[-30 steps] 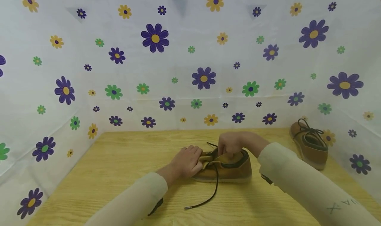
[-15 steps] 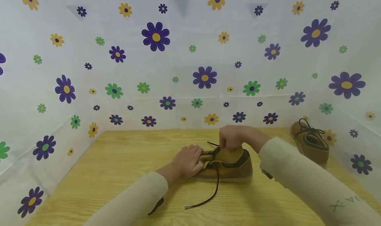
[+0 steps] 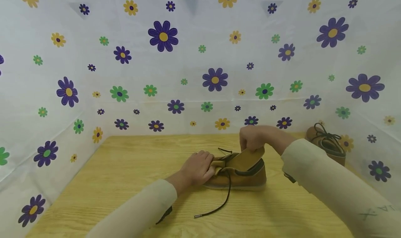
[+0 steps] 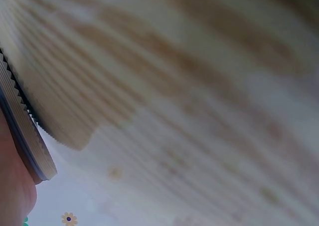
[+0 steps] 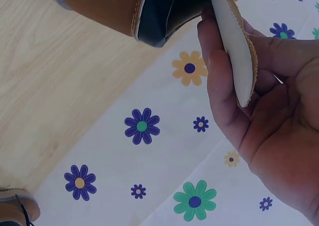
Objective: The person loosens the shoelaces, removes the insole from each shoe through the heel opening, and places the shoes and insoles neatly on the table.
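A tan-brown lace-up shoe [image 3: 241, 180] rests sole down on the table in the head view, toe to the left. My left hand [image 3: 196, 167] grips it over the toe. At the left edge of the left wrist view the shoe's ridged sole [image 4: 30, 131] shows beside a bit of the hand. My right hand [image 3: 252, 137] pinches the heel end of a tan insole [image 3: 245, 160], which slants up out of the shoe opening. The right wrist view shows thumb and fingers on either side of the insole [image 5: 237, 51], its pale underside visible. The insole's front end is hidden inside the shoe.
A second brown shoe [image 3: 336, 158], its lace tied in a bow, stands at the table's far right, partly behind the right sleeve. One loose dark lace [image 3: 223, 203] trails toward me on the wooden table [image 3: 141, 161]. Flower-printed white cloth [image 3: 188, 64] walls the back and sides.
My right hand has moved up and to the right, drawing the insole farther out of the shoe. The left hand has stayed on the toe.
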The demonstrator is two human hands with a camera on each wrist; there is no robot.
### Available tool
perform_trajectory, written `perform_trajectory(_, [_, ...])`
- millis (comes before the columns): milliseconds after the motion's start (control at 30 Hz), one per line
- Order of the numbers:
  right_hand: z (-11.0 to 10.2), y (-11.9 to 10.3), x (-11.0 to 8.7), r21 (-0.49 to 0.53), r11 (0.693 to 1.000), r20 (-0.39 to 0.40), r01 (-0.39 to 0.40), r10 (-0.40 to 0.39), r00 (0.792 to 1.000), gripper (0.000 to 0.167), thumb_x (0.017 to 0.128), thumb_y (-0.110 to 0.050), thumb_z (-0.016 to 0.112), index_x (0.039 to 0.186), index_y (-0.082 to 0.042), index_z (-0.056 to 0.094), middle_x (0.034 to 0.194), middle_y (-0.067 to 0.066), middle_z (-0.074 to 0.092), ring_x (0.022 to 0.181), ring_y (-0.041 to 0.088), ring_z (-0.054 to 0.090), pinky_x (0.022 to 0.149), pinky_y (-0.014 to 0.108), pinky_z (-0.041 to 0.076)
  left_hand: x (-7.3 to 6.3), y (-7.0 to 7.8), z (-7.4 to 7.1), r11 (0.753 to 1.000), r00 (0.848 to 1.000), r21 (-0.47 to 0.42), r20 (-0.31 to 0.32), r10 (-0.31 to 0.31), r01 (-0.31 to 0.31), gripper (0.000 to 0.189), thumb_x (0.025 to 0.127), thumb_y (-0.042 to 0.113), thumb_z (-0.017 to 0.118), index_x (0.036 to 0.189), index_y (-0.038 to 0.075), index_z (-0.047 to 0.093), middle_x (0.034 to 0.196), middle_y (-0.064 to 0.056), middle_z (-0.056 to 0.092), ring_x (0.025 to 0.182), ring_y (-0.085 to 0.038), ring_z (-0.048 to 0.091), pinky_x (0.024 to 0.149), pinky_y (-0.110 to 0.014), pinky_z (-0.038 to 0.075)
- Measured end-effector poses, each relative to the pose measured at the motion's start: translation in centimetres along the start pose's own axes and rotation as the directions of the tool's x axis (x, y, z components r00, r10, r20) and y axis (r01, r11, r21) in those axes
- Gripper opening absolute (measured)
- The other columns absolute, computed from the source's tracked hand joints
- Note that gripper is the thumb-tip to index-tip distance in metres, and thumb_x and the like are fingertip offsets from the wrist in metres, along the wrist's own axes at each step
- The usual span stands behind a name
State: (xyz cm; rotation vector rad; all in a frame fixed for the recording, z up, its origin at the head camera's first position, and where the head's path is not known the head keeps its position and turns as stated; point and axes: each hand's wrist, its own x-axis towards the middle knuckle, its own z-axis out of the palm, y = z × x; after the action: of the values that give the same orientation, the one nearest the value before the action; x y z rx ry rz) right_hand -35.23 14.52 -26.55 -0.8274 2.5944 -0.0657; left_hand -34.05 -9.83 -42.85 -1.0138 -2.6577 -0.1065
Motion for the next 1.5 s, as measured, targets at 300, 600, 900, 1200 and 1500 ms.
perform_trajectory(300, [-1.1,0.9,-1.2,-0.066,0.997,-0.012,-0.029,0.029,1.000,0.035,0.076,0.013,0.058,0.091,-0.009,0.081,0.086,0.002,0.073,0.074,0.016,0.060,0.061,0.026,0.051,-0.4,0.0,0.2,0.999,1.000,-0.027,0.017,-0.025,0.026,0.039,0.103,0.033,0.030,0.118,0.009,0.057,0.106,-0.005,0.062,0.094,-0.022,0.056,0.085,-0.043,0.047])
perform_trajectory(600, [-2.3,2.1,-2.8,-0.046,0.990,-0.024,-0.135,0.134,0.991,0.034,0.076,0.013,0.057,0.093,-0.007,0.078,0.087,0.004,0.071,0.078,0.019,0.061,0.067,0.029,0.055,-0.4,-0.4,0.0,0.998,0.999,-0.035,0.013,-0.046,0.047,0.041,0.104,0.034,0.029,0.121,0.009,0.057,0.109,-0.005,0.062,0.095,-0.022,0.055,0.087,-0.043,0.047])
perform_trajectory(900, [-2.4,3.6,-3.5,-0.046,0.990,-0.019,-0.131,0.131,0.991,0.042,0.070,0.016,0.053,0.096,-0.007,0.078,0.088,0.005,0.071,0.080,0.019,0.062,0.068,0.031,0.056,-0.4,0.1,-0.4,0.999,1.000,-0.040,-0.005,-0.026,0.025,0.038,0.103,0.032,0.033,0.120,0.010,0.058,0.107,-0.005,0.062,0.092,-0.021,0.055,0.084,-0.042,0.047])
perform_trajectory(1200, [-2.4,4.9,-4.2,-0.030,0.993,-0.020,-0.116,0.115,0.993,0.042,0.070,0.016,0.053,0.095,-0.007,0.078,0.086,0.003,0.071,0.078,0.018,0.060,0.069,0.032,0.055,0.0,0.3,-0.3,0.998,0.999,-0.041,0.021,-0.049,0.050,0.042,0.103,0.034,0.028,0.122,0.010,0.057,0.110,-0.004,0.062,0.094,-0.021,0.054,0.087,-0.041,0.047])
perform_trajectory(1500, [-1.9,7.6,-5.4,0.004,0.995,-0.029,-0.100,0.100,0.995,0.043,0.067,0.015,0.054,0.095,-0.007,0.077,0.092,0.003,0.072,0.084,0.019,0.060,0.079,0.039,0.056,0.3,0.2,0.0,0.997,0.997,-0.042,0.041,-0.062,0.064,0.047,0.103,0.037,0.027,0.127,0.010,0.057,0.117,-0.005,0.062,0.100,-0.022,0.055,0.091,-0.043,0.047])
